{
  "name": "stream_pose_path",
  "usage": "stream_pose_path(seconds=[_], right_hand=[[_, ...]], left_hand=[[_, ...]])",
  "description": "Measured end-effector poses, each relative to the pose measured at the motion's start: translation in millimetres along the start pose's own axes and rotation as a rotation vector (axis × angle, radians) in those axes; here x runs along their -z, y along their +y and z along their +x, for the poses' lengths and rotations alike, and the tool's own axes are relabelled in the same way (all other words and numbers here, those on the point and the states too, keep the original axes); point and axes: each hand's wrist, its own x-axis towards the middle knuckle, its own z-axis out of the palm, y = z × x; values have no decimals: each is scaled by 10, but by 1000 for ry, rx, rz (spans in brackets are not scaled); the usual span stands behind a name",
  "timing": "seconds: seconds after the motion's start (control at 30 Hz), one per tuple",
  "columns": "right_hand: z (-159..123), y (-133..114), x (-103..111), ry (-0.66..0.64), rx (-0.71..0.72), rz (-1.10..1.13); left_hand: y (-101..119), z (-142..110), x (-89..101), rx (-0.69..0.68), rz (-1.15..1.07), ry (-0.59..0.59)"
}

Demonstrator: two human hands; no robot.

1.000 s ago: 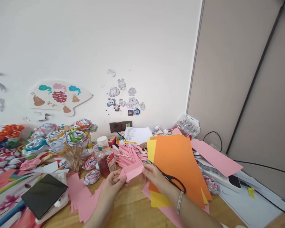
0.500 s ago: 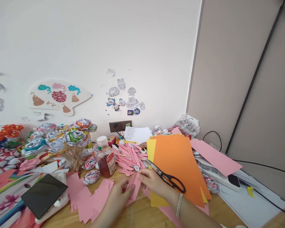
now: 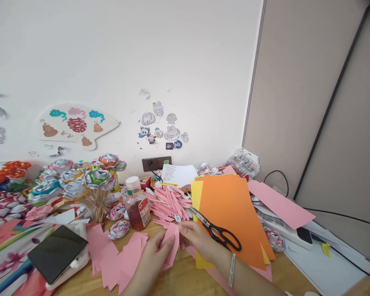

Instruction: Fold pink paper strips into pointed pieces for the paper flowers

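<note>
Folded paper piece [image 3: 172, 248]: plain pink; loose paper rectangles [image 3: 131, 255] match. Top sheet [image 3: 226, 213] is solid orange, sheet beneath [image 3: 196, 199] yellow. Scissors [image 3: 217, 233]: black handles, grey blades. Bottle [image 3: 135, 216]: reddish-brown contents, white cap, red-and-white label. Paper rose [image 3: 98, 178]: white with green and orange edging. Phone screen [image 3: 58, 253] reads black. Wall cutout [image 3: 77, 127]: off-white, patterned with teal and pink clouds, dark red character, brown swirls. Tabletop [image 3: 179, 283]: tan wood grain. Bracelet [image 3: 232, 270]: silver.

1 held pink paper [image 3: 174, 251], 1 pair of scissors [image 3: 212, 228], 1 bottle [image 3: 135, 214], 1 dark-screened device [image 3: 58, 254], and 2 socket plates [image 3: 149, 165].
</note>
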Motion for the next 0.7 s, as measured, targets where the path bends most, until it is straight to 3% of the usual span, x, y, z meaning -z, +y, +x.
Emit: stream_pose_path(seconds=[0.23,0.47,0.7], right_hand=[[19,35,2,-18,2,-9],[17,47,-32,-7,-13,-29],[71,173,-13,115,26,-124]], left_hand=[[-72,26,-28,77,-171,-60],[-52,41,-1,64,-58,21],[18,-25,-46,26,-80,57]])
